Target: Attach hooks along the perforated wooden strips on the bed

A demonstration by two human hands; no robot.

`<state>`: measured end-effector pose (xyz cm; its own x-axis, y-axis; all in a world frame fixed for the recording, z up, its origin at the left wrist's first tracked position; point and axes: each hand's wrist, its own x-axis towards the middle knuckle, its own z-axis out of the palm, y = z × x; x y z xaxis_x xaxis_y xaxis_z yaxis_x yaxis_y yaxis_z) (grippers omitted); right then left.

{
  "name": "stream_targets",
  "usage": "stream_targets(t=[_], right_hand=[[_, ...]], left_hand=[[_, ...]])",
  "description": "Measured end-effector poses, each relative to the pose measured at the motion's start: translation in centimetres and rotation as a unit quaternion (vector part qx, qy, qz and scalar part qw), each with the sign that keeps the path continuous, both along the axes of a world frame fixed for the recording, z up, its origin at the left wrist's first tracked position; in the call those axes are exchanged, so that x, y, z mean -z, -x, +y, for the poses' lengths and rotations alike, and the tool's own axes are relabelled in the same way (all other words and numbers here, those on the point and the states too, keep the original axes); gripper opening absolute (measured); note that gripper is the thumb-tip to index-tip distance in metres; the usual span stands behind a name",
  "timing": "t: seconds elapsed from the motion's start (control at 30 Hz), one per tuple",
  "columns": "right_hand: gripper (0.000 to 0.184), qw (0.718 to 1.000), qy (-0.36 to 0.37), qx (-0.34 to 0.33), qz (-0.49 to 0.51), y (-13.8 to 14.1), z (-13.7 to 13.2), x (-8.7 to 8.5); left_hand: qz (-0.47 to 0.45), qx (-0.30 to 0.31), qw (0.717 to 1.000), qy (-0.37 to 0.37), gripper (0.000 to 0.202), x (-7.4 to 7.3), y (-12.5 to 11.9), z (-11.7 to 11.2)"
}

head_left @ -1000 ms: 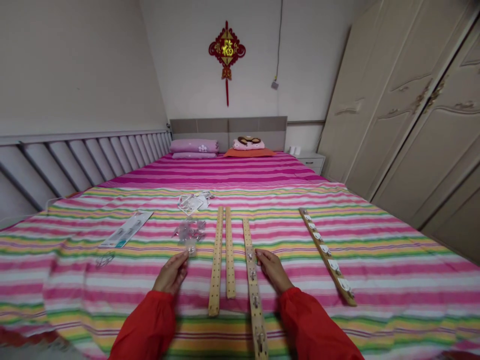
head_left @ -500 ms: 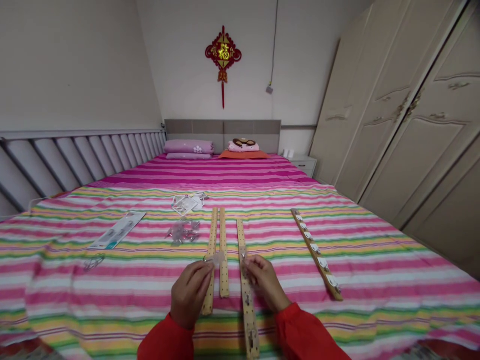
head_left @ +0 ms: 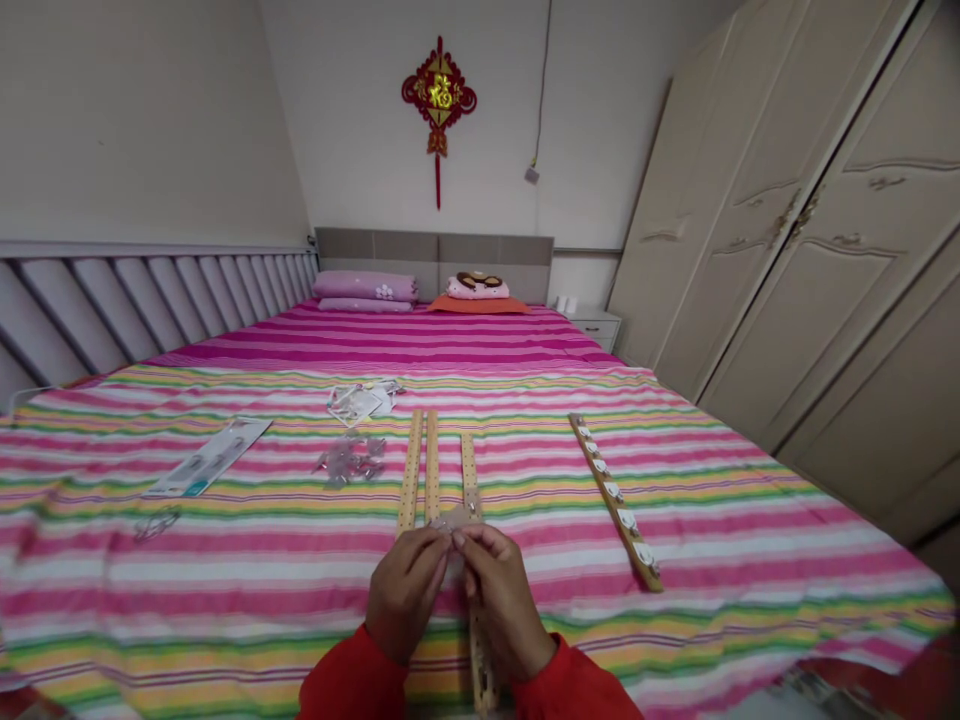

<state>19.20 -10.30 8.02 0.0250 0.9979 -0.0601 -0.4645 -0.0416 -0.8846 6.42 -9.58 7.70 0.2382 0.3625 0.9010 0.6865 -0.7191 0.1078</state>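
My left hand is closed in a pinch on a small clear adhesive hook. My right hand meets it fingertip to fingertip, pinching the same piece; the fingers hide most of it. Beneath the hands lies a perforated wooden strip with metal hooks along it, partly covered by my right hand. Just left of it, two more perforated wooden strips lie side by side, their near ends behind my left hand. A loose pile of clear adhesive hooks rests farther left.
On the right lies a wooden strip bearing several white-backed hooks. To the left are a flat packet, a thin wire-like bundle and a heap of white-and-clear pieces. Everything rests on a striped bed sheet.
My right hand has left the hook on the wooden strip and moved left to join my left hand at the clear adhesive hook. The view has shifted slightly.
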Motion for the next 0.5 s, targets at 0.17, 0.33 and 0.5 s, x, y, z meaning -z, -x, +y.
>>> stream_targets(t=[0.17, 0.33, 0.5], right_hand=[[0.02, 1.0, -0.003, 0.019, 0.0, -1.0, 1.2, 0.3], [0.018, 0.999, -0.012, 0.02, -0.035, -3.4, 5.2, 1.8], [0.019, 0.994, -0.025, 0.006, -0.103, -5.5, 9.4, 2.8]], left_hand=[[0.039, 0.023, 0.997, 0.062, 0.019, 0.5, -1.2, 0.2], [-0.051, 0.074, 0.978, 0.186, 0.015, 0.2, -1.8, 1.4], [-0.205, 0.067, 0.893, 0.394, 0.021, 0.1, -1.5, 6.1]])
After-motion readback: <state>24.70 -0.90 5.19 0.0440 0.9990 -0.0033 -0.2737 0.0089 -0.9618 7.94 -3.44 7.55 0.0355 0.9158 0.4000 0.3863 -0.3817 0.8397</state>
